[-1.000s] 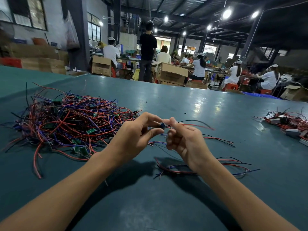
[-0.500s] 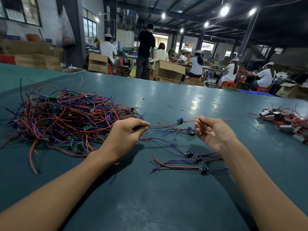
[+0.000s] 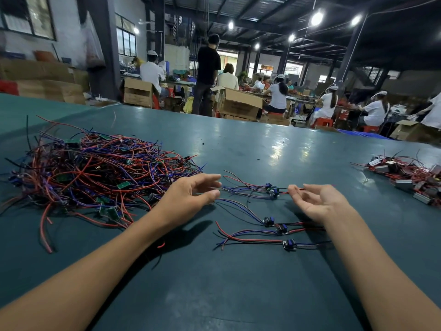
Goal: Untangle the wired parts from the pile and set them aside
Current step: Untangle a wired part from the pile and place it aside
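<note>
A big tangled pile of red, blue and black wires with small green boards [image 3: 95, 173] lies on the left of the teal table [image 3: 238, 295]. My left hand [image 3: 191, 194] hovers at the pile's right edge, fingers spread and holding nothing. My right hand [image 3: 317, 201] is palm-up with loosely curled fingers. Between the hands a wired part [image 3: 273, 190] lies on the table, its red lead ending at my right fingertips. Three separated wired parts [image 3: 281, 229] lie in a row nearer to me.
A second heap of wired parts with metal cases [image 3: 405, 175] sits at the table's right edge. Beyond the far edge are cardboard boxes [image 3: 238, 103] and several seated and standing workers [image 3: 206, 72].
The hands have drawn apart and lowered. The wired part they pinched has been laid down above the set-aside row, and both hands have let go of it.
</note>
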